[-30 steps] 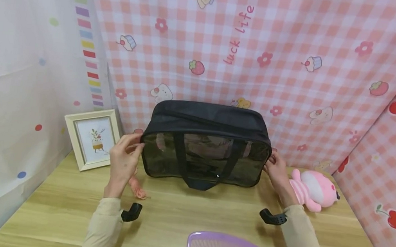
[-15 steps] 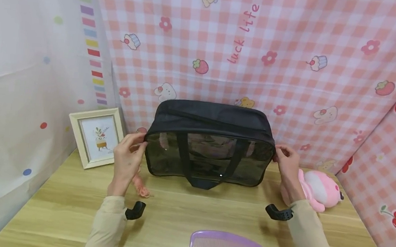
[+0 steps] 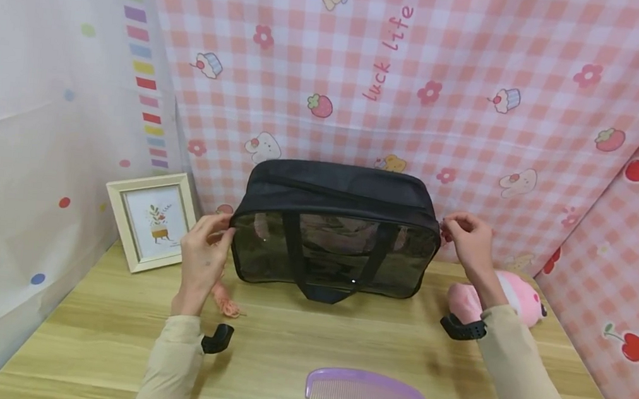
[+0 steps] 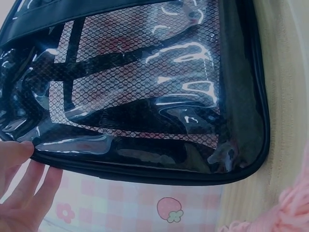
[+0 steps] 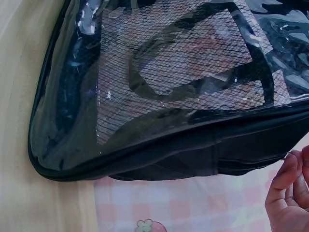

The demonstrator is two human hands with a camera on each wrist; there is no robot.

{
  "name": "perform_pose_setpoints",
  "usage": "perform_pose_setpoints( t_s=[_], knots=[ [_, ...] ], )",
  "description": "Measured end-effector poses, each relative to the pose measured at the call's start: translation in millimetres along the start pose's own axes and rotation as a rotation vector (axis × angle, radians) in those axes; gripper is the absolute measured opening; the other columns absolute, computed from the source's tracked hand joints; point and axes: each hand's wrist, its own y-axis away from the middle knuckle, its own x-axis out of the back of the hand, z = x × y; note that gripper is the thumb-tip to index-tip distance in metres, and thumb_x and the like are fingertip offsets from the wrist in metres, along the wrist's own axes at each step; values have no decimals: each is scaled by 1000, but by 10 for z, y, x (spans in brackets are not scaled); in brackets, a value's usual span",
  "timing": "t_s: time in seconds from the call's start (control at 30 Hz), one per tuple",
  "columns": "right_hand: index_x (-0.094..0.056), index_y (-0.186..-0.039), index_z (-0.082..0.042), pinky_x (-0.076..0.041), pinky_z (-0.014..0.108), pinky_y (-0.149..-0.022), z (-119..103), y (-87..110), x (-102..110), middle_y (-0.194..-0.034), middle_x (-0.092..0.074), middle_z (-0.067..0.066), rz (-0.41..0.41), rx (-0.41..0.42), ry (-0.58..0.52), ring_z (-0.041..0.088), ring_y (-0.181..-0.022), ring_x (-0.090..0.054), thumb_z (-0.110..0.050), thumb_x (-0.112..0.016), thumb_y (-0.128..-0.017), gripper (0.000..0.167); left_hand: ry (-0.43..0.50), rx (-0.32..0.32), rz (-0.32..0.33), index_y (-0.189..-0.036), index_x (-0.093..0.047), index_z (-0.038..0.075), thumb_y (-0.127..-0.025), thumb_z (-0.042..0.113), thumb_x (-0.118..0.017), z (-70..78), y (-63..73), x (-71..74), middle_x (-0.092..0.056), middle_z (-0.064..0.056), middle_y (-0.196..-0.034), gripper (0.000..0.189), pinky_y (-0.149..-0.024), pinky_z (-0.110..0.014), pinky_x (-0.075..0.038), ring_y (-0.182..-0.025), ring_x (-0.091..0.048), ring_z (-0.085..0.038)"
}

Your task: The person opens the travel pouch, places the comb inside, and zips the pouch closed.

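Observation:
A black bag [image 3: 258, 251] with a see-through front stands upright on the table against the back cloth. Its handle [image 3: 322, 293] hangs down in front. My left hand [image 3: 203, 259] pinches the bag's upper left edge; in the left wrist view the thumb lies on the clear panel and fingers of that hand [image 4: 24, 193] are behind the rim. At the upper right end, my right hand [image 3: 471, 251] pinches a tiny bit at the zipper's end, which looks like the zipper pull. Fingertips [image 5: 288, 166] mostly hide it in the right wrist view.
A purple comb [image 3: 367, 390] lies near the table's front. The cream picture frame [image 3: 149, 221] leans at the left. Pink yarn [image 3: 225, 299] is beside my left wrist, and a pink plush toy [image 3: 524, 297] lies behind my right forearm.
My right hand has slid up and back along the bag's right side, from its edge to the upper corner. The left hand keeps its grip, and the bag stays in place.

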Motion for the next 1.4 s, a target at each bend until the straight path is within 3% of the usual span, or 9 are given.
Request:
perform_pose_setpoints(
  t_s=[0.2, 0.43, 0.7, 0.77, 0.83, 0.97, 1.07, 1.23, 1.4],
  knots=[
    [-62, -90, 11, -52, 20, -54, -235, 11, 25, -69, -64, 1, -50, 15, 77, 13, -61, -60, -3, -56, -90, 15, 5, -2, 4, -97, -66, -13, -75, -22, -65, -14, 5, -1, -64, -24, -88, 24, -65, -26, -58, -75, -62, -38],
    [-62, -94, 13, -49, 18, -54, -382, -54, 41, -75, -67, 9, -143, 83, 167, 11, -61, -59, -4, -56, -90, 18, -19, 0, -10, -97, -66, -12, -75, -23, -66, -7, 11, 7, -64, -24, -89, 24, -63, -37, -58, -77, -64, -36],
    [-67, -93, 3, -50, 19, -56, -529, -199, 22, -81, -68, 13, -225, 166, 335, 11, -65, -61, -11, -59, -91, 17, -17, 8, -3, -100, -68, -4, -79, -15, -68, -308, 76, -36, -66, -16, -93, 23, -68, -18, -55, -79, -65, -32],
    [-67, -92, 2, -49, 17, -55, -566, -206, 11, -81, -68, 13, -240, 160, 354, 10, -64, -61, -11, -60, -90, 15, -9, 8, -2, -100, -69, -3, -79, -14, -68, -320, 79, -28, -66, -15, -93, 23, -68, -17, -55, -79, -64, -32],
    [-67, -92, 2, -49, 16, -55, -595, -211, 5, -81, -68, 14, -254, 156, 363, 11, -65, -61, -10, -60, -90, 15, -8, 8, -5, -99, -68, -5, -79, -15, -67, -227, 60, -9, -66, -17, -92, 23, -67, -23, -57, -79, -64, -33],
    [-67, -95, 4, -52, 20, -57, -644, -236, 8, -84, -68, 17, -322, 165, 381, 16, -68, -63, -11, -58, -92, 17, -10, 23, -10, -99, -68, -6, -79, -16, -67, -218, 67, -3, -66, -17, -92, 23, -68, -22, -57, -79, -65, -32],
    [-66, -96, 3, -53, 23, -60, -689, -247, 15, -84, -68, 16, -380, 183, 410, 18, -70, -63, -13, -57, -94, 19, -16, 32, -18, -100, -68, -4, -79, -14, -67, -319, 120, -31, -66, -14, -93, 23, -69, -14, -54, -80, -65, -29],
    [-67, -94, 1, -53, 23, -60, -828, -281, -37, -81, -67, 12, -419, 212, 463, 23, -70, -63, -15, -58, -95, 18, -36, 33, -23, -101, -68, -3, -80, -13, -67, -322, 132, -62, -65, -13, -93, 23, -70, -19, -56, -81, -65, -27],
    [-66, -93, -2, -53, 25, -60, -1011, -359, -181, -81, -68, 9, -458, 179, 492, 24, -70, -64, -15, -59, -94, 15, -32, 31, 1, -99, -68, -4, -79, -14, -67, -329, 88, -39, -65, -13, -92, 22, -70, -14, -54, -81, -65, -28]
  ],
)
